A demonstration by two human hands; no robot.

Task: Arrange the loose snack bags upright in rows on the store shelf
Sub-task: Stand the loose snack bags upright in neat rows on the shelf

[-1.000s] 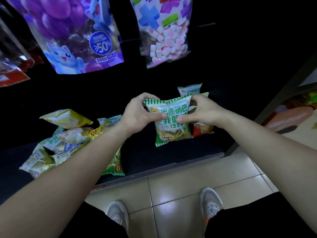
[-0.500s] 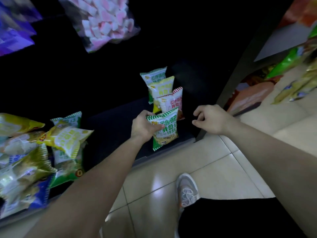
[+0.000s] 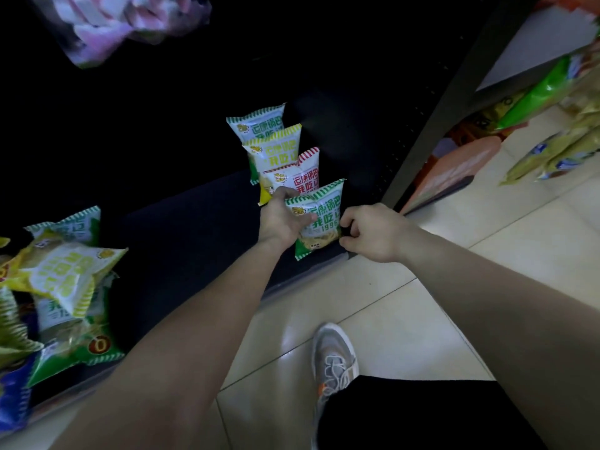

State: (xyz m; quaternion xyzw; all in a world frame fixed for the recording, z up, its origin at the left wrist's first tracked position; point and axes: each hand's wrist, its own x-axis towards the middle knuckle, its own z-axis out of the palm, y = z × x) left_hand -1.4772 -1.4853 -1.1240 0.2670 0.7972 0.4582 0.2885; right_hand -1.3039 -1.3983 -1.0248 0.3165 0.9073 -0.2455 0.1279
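A green-striped snack bag [image 3: 321, 219] stands upright at the front of a row on the dark bottom shelf [image 3: 194, 228]. My left hand [image 3: 281, 220] grips its left side, thumb across the front. My right hand [image 3: 370, 232] has curled fingers that pinch the bag's lower right edge. Behind it stand a red-striped bag [image 3: 300, 175], a yellow-striped bag [image 3: 276, 149] and another green bag [image 3: 256, 125], all upright. A heap of loose snack bags [image 3: 65, 280] lies on the shelf at far left.
A pink marshmallow bag [image 3: 130, 24] hangs above at top left. The shelf's dark upright post [image 3: 438, 118] rises just right of the row, and the neighbouring shelf with bags [image 3: 552, 92] lies beyond it. My shoe [image 3: 334, 358] stands on the tiled floor below.
The view swung right. The green bag went from mid-air in both hands down onto the shelf in front of the red bag. My right hand let go, then came back to its right edge.
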